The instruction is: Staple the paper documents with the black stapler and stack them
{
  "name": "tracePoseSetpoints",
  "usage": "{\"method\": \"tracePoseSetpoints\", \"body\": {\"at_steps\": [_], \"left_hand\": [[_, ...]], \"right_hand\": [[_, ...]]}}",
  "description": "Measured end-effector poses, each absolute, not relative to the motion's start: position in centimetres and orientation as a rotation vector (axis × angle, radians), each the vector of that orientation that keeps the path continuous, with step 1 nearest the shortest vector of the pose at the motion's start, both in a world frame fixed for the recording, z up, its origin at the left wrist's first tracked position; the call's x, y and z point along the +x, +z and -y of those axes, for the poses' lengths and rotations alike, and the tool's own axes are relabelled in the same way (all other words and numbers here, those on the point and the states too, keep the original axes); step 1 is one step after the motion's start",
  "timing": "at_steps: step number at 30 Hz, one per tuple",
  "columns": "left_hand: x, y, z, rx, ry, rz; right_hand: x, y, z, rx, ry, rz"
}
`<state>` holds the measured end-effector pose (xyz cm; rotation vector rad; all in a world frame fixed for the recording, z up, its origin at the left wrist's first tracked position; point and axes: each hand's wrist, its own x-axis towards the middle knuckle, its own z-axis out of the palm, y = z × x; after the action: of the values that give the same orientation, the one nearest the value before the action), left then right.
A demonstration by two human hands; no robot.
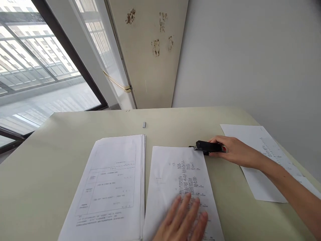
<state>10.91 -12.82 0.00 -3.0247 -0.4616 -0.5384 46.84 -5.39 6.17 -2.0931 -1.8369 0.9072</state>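
Note:
A black stapler (pixel 209 146) is gripped in my right hand (pixel 234 151), its jaws around the top right corner of a printed sheet (pixel 165 180). Whether the jaws are pressed together I cannot tell. My left hand (pixel 182 222) lies flat on the lower part of that sheet, fingers spread and slightly blurred. Left of it, close alongside, rests a thick stack of printed papers (pixel 112 187) with a table form on top.
More printed paper (pixel 260 187) lies at the right, partly under my right forearm. A small strip of staples (pixel 144 125) sits toward the back of the pale table (pixel 75 134). Behind are a wall (pixel 245 60), a stained cabinet panel (pixel 150 73) and a window (pixel 32 53).

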Motion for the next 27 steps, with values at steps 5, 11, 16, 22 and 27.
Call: {"method": "tracePoseSetpoints", "body": {"at_steps": [5,11,16,22,27], "left_hand": [[10.5,2.2,8.5,-3.092,-0.323,0.601],[11.2,0.8,9.0,-3.074,-0.375,0.766],[11.4,0.8,9.0,-3.065,-0.395,0.797],[11.3,0.9,9.0,-3.040,-0.408,0.772],[11.4,0.5,9.5,-3.039,-0.424,0.771]], "right_hand": [[47.3,6.8,5.3,-2.114,0.933,1.930],[47.5,7.3,5.4,-2.114,0.963,1.930],[46.9,7.5,4.9,-2.108,1.032,1.825],[43.5,6.5,2.9,-2.059,0.895,1.584],[41.9,5.5,1.1,-2.164,0.766,1.586]]}}
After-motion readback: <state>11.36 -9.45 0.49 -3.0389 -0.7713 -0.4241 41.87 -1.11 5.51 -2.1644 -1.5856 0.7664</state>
